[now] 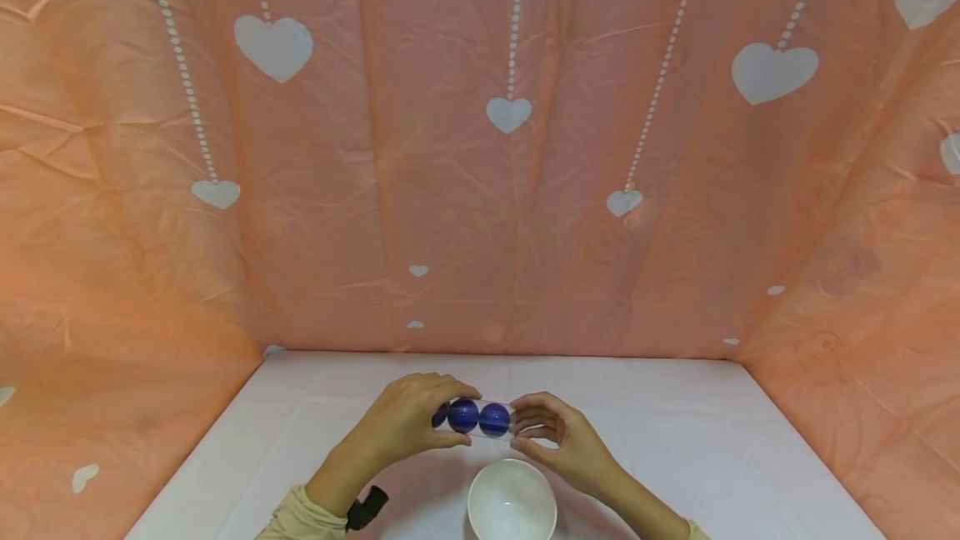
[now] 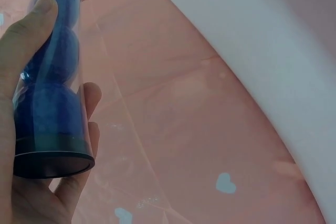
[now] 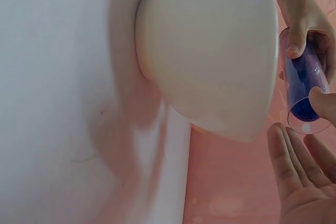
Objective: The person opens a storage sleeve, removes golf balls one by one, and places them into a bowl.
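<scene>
Pink-orange backdrop cloth (image 1: pixel 480 190) printed with white hearts and dotted strings hangs behind and wraps both sides, closing off the room beyond it. Below it lies the counter (image 1: pixel 675 440), covered in a pale white sheet with faint fold lines.

A white bowl (image 1: pixel 512 500) stands on the counter close to the person, mouth up and apparently empty. It sits directly below the hands, so anything leaving the tube would likely drop into it.

The left hand (image 1: pixel 408 422) wraps thumb and fingers around the closed, dark-capped end of a clear plastic tube (image 1: pixel 474 417), its grip firm on the tube's body. The right hand (image 1: pixel 558 440) meets the other end, thumb touching the rim with the remaining fingers loosely spread beside it; its grip looks light, more a steadying pinch than a full hold.

The tube is held level above the counter between both hands, just behind the bowl. Inside it blue balls (image 1: pixel 478 417) sit in a row touching each other; holding it horizontal probably keeps them from rolling out the open end
</scene>
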`<control>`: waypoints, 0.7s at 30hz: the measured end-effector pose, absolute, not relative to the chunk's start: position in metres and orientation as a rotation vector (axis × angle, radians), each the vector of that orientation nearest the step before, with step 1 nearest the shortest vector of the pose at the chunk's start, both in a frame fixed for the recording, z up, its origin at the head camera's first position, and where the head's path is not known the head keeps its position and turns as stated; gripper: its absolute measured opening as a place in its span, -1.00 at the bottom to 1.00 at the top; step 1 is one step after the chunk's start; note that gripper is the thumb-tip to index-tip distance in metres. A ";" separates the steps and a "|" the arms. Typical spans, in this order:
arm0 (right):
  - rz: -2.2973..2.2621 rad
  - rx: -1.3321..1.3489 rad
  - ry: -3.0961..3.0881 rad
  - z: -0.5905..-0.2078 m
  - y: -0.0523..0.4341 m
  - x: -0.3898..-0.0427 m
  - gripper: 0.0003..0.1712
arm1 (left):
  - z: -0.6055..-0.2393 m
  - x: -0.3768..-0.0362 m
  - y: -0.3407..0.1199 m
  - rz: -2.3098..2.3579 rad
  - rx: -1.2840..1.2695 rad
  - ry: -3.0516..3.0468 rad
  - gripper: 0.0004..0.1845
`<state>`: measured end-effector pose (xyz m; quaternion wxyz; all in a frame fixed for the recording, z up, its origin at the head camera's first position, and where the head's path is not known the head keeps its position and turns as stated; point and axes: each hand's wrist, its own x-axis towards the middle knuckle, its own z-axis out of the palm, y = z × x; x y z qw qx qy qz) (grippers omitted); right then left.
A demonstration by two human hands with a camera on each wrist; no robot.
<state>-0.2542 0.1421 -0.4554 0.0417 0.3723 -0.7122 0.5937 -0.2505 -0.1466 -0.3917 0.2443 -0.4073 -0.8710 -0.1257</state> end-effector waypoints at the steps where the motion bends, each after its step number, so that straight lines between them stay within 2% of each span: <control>1: 1.819 1.142 -2.182 -0.456 0.142 -0.254 -0.49 | -0.391 -0.250 -0.147 -0.341 -1.111 -2.380 -0.41; 21: 1.814 1.134 -2.190 -0.456 0.144 -0.255 -0.53 | -0.391 -0.249 -0.146 -0.326 -1.103 -2.419 -0.44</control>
